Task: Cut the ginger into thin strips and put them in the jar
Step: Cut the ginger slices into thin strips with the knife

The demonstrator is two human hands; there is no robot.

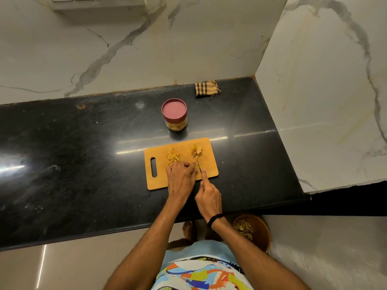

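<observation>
Surface: black polished stone countertop (83,153), speckled, with glare streaks. It runs into a corner of glossy, marble-look wall panels (146,49), white with grey veins. A pale switch plate (94,0) sits at the top edge. Beige glossy floor tiles (62,268) lie below the counter's edge.

Cutting board (159,181): rectangular, light wood, smooth, rounded corners, with a slot handle at its left end. It lies flat near the counter's front.

Ginger: a loose pile of thin yellow strips (173,156) lies on the board's far left; a heap of flat, irregular slices (196,151) lies on its far right.

- Left hand (181,176): fingers bent, tips pinning a small ginger piece (196,170) to the board, most of it hidden.
- Right hand (209,195): clasped round the knife (198,164), handle hidden in the palm, index finger (204,176) stretched along the spine. The narrow blade sits just beside the left fingertips. A black band (214,219) circles the wrist.

Jar (176,123): a short, clear-walled cylinder with yellowish contents showing through. Its round maroon lid (174,109) is on. It stands on the counter beyond the board, apart from it.

A checked tan-and-brown cloth (206,88), folded and frayed, lies by the back wall. A round brown bin (259,231) holding peelings stands on the floor to the right.
</observation>
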